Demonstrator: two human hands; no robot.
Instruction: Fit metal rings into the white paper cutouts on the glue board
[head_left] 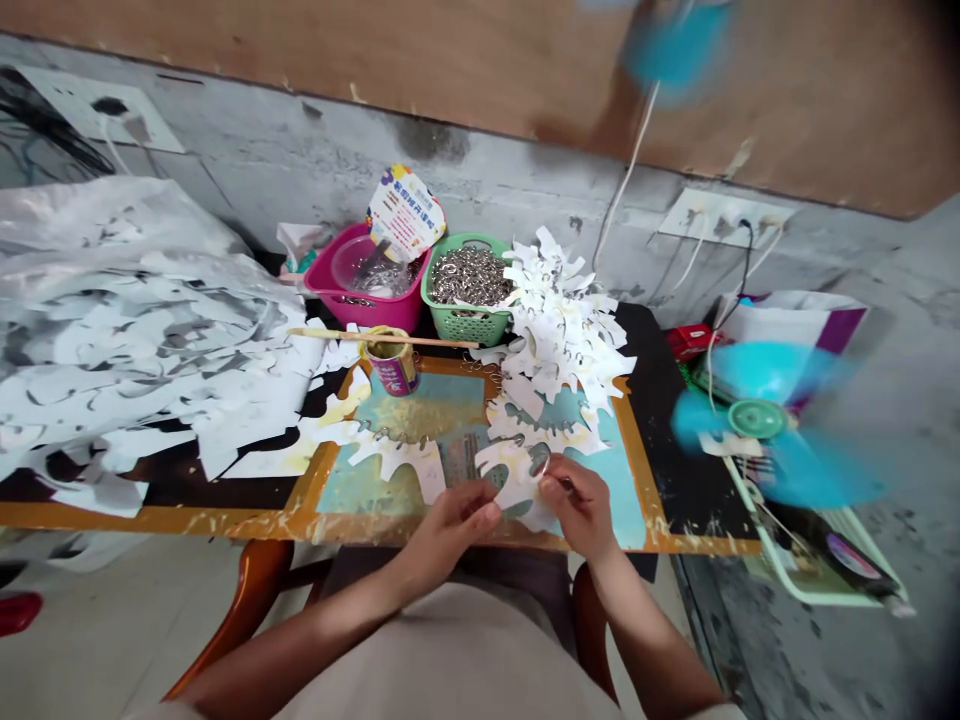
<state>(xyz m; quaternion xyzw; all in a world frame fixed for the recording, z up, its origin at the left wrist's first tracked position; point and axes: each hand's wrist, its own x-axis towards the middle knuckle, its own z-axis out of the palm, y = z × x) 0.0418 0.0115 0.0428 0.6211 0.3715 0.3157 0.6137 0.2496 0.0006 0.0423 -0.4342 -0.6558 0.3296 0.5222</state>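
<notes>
Near the table's front edge, my left hand [459, 518] is closed with its fingertips at the lower left of a white cut-out sheet piece [517, 475]. My right hand [583, 503] pinches a small metal ring [541, 460] against the right side of that piece. Its fingers partly cover the ring. Just to the left lies another white toothed strip [409, 455] with several rings along its upper edge. Behind my hands, a second ringed strip [555, 432] rests beside a heap of white cut-outs [566, 320].
A purple can [394, 370] with a wooden stick [382, 339] across it stands behind the strips. Further back are a pink basket [367, 305] and a green basket [465, 322] of metal rings. White scraps [150, 370] cover the left. A blue fan [757, 420] spins at right.
</notes>
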